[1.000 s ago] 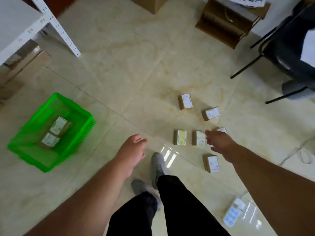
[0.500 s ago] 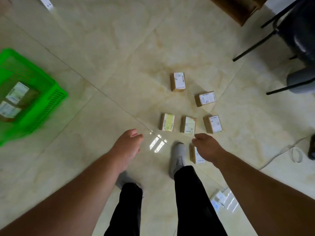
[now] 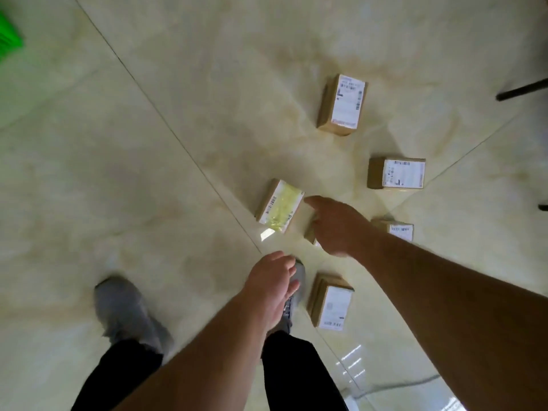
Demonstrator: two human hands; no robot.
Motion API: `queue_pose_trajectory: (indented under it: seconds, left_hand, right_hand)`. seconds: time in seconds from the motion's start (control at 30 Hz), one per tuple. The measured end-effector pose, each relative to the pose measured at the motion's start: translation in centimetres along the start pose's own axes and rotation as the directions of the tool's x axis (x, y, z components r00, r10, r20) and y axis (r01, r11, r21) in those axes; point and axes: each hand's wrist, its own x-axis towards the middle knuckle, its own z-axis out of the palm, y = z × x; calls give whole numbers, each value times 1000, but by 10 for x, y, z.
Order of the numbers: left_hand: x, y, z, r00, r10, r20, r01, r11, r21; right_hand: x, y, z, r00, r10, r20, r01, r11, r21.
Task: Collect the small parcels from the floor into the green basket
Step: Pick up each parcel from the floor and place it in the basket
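I am seeing only a corner of the green basket (image 3: pixel 9 37) at ten o'clock. The left hand (image 3: pixel 274 284) is hanging relaxed, its grip holding nothing. I am counting six small parcels on the floor (image 3: pixel 118 173). The yellow-labelled parcel (image 3: pixel 280 206) is lying centre. The right hand (image 3: pixel 338 225), grip loose, is covering one parcel (image 3: pixel 310 234). Others are lying at one (image 3: pixel 342 104), three (image 3: pixel 396 173), three again (image 3: pixel 397 229) and five o'clock (image 3: pixel 330 304).

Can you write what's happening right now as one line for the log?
step: reaching for parcels | right hand: open, over a hidden parcel beside yellow-label parcel | left hand: open, holds nothing | green basket: at far left edge
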Motion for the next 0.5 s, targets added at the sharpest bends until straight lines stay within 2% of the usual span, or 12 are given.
queue_pose_trajectory:
  seconds: [0.07,0.17,0.27,0.4,0.5]
  left_hand:
    - [41,-6,17,999,-30,24,33,993,-113]
    - [99,-9,34,997,-51,60,64,964,-256]
    - [143,-10,46,998,-51,47,65,914,-401]
    - [179,-16,56,993,-60,101,107,818,-566]
    - [189,-19,58,991,-46,123,115,752,-649]
  right_hand:
    - [43,6,3,993,-116,9,116,981,-154]
    - [96,3,7,972,-236,12,230,930,-285]
    - [135,-6,16,937,-332,104,343,832,-436]
    - [168,-12,27,915,-346,207,401,730,-553]
    - [177,-10,34,929,-310,203,371,767,-524]
